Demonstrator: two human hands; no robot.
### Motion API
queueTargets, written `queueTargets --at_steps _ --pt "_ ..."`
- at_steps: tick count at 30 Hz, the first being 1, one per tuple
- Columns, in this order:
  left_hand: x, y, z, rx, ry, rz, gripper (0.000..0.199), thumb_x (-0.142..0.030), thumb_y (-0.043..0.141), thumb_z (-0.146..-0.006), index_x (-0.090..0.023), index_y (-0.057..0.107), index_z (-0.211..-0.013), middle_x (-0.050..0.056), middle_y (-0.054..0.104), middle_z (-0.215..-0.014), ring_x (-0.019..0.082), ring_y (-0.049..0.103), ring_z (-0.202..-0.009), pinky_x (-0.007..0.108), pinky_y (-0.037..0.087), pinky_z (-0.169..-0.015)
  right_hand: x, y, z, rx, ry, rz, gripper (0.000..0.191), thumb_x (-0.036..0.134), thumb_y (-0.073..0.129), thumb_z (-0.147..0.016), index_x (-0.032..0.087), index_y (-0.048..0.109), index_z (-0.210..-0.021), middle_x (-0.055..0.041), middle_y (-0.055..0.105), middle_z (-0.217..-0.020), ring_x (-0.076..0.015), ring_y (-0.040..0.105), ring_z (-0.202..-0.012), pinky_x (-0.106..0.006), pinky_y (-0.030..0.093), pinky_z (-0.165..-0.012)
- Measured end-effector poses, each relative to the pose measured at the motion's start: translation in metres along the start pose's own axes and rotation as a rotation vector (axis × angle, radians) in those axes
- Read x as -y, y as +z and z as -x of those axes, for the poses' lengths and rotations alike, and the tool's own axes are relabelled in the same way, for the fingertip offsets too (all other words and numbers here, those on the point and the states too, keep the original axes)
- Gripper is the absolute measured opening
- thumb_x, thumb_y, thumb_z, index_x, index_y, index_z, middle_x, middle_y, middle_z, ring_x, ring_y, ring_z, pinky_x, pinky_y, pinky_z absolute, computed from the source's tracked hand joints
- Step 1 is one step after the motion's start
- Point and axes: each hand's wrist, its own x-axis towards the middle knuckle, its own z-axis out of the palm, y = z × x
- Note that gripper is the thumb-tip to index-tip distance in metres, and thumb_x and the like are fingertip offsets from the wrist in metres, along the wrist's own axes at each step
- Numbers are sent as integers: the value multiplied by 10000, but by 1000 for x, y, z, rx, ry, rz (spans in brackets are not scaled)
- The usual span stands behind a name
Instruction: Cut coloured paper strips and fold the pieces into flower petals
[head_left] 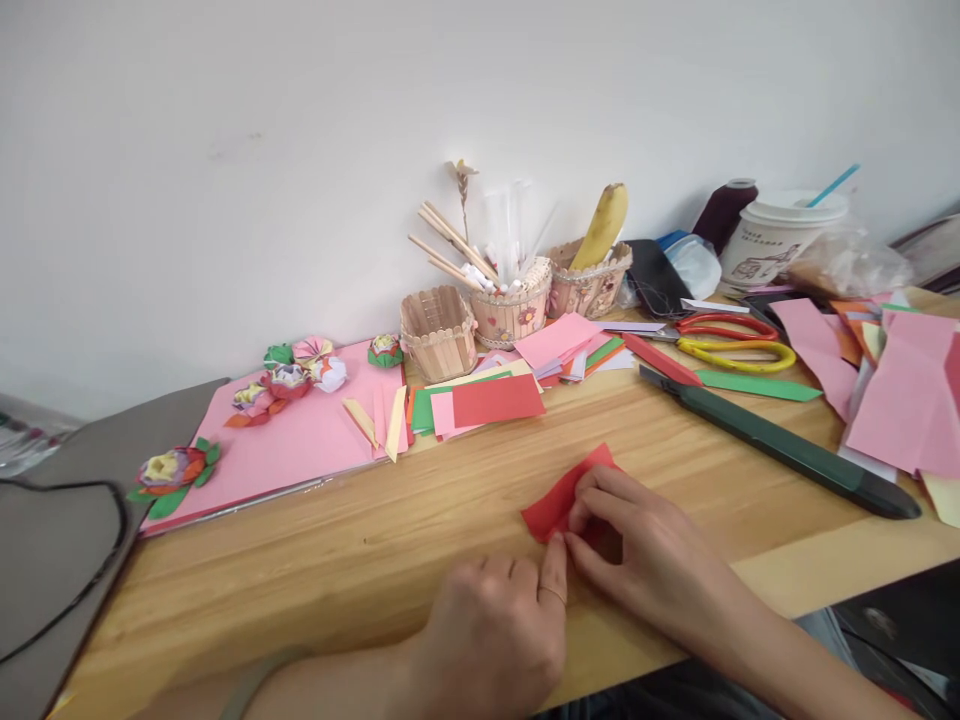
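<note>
A small piece of red paper point(551, 508), partly folded or bent, lies on the wooden table in front of me. My right hand point(637, 540) pinches its near edge between thumb and fingers. Right beside that pinch, the tip of my left hand's point(499, 625) index finger presses on the same edge, its other fingers curled in. The two hands almost meet there and cover the near part of the paper. Beyond them lies a stack of coloured paper rectangles, with a red sheet point(499, 400) on top.
Folded paper flowers point(289, 380) stand on pink sheets point(300, 455) at the left. Small wooden baskets point(439, 335) line the wall, one holding a banana point(604, 225). Scissors point(735, 350), a dark green paper knife point(780, 440), pink scraps point(904, 390) and a lidded cup point(780, 235) occupy the right side.
</note>
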Motion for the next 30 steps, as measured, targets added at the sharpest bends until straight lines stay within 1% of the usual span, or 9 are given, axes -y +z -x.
queueTargets --at_steps 5,9,11,14,17,19,21,25,30 --pt "-4 2 2 154 39 -37 394 -16 473 -704 24 630 -1064 66 610 -551 202 584 -431 268 425 -327 2 0 0 13 24 -2 138 113 497 -778 194 505 -666 -34 558 -736 -161 550 -662 -288 451 -576" --pt "-5 1 2 227 67 -60 389 -38 498 -735 21 616 -1101 78 622 -573 203 590 -450 261 421 -343 1 0 2 9 -6 40 103 131 486 -804 195 497 -725 -39 557 -751 -170 546 -672 -296 451 -574" --pt "-5 0 2 251 65 -79 372 -59 510 -758 17 615 -1106 80 619 -569 201 587 -450 257 414 -350 -1 0 5 4 -54 66 104 128 463 -830 193 494 -755 -44 561 -763 -169 542 -683 -293 452 -578" --pt "-5 -1 2 279 69 -93 353 -87 525 -781 9 620 -1106 79 610 -553 198 576 -440 253 401 -351 -4 -3 10 13 -190 125 180 111 411 -876 199 559 -820 -52 590 -826 -169 553 -733 -291 459 -615" --pt "-6 -1 3 322 60 -73 347 -102 523 -820 1 604 -1142 81 606 -554 183 572 -446 236 391 -363 -10 -9 18 54 -317 210 268 131 388 -899 235 620 -987 -58 627 -937 -188 576 -822 -317 477 -674" --pt "-6 -2 5 346 40 -58 359 -112 520 -848 -11 577 -1187 72 601 -555 166 567 -450 218 383 -376 -14 -14 23 74 -378 257 311 178 365 -918 230 604 -1110 -72 638 -994 -209 578 -877 -343 489 -704" --pt "-6 -2 7 362 35 -67 377 -127 525 -863 -20 551 -1224 62 595 -555 150 558 -449 206 379 -384 -18 -18 28 78 -423 287 345 213 326 -938 213 582 -1170 -84 640 -1029 -220 576 -908 -357 496 -717" --pt "-7 -8 10 343 43 -163 392 -138 549 -854 -13 551 -1226 57 589 -549 149 561 -465 203 394 -396 -22 -21 31 70 -436 309 356 182 303 -937 213 593 -1139 -83 638 -1051 -223 570 -939 -374 494 -732" --pt "-8 -10 8 277 14 -207 338 -127 541 -861 -28 590 -1181 64 599 -561 156 572 -481 211 419 -406 -11 -18 33 91 -410 235 349 124 342 -888 167 592 -1129 -102 642 -1011 -214 570 -906 -365 493 -747"
